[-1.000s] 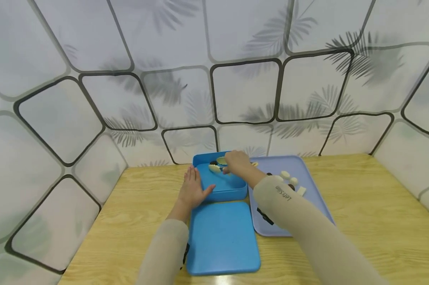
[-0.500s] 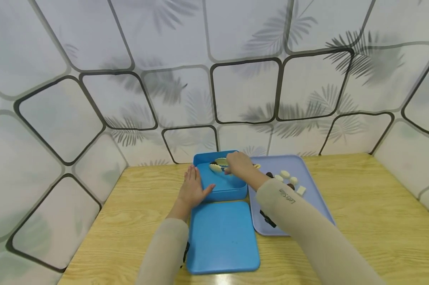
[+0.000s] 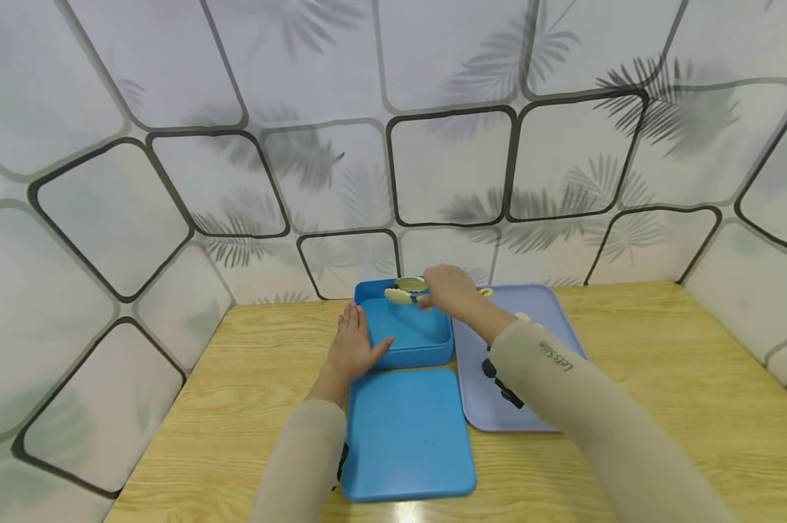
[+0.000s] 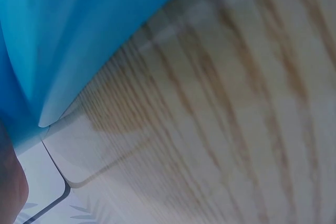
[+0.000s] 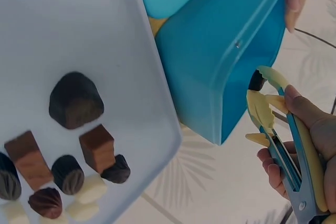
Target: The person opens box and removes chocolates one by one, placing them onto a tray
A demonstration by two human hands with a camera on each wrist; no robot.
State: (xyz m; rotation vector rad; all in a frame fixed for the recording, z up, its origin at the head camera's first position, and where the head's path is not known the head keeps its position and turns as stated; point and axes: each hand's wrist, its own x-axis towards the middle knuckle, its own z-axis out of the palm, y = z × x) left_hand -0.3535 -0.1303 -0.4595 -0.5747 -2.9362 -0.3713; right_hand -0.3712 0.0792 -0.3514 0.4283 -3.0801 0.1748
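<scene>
My right hand (image 3: 450,290) grips a pair of tongs (image 5: 260,109) with pale yellow tips. Pinched between the tips is a small dark brown chocolate (image 5: 256,81). In the head view the tongs overlap the back part of the blue box (image 3: 411,357), its floor showing bare below them. Flat along the box's left side lies my left hand (image 3: 354,349), fingers straight and thumb reaching over the front corner. The left wrist view catches only a blue corner, the wood tabletop and a bit of hand.
Directly in front of the box lies a flat blue lid (image 3: 409,436). A lavender tray (image 3: 537,418) stands close at the right, bearing several brown chocolates (image 5: 76,100) and cream pieces (image 5: 90,190). A patterned wall covering (image 3: 452,171) rises behind the table (image 3: 256,392).
The right hand and tongs have risen and shifted a little to the right, still pinching the dark chocolate. My left hand stays where it was on the box.
</scene>
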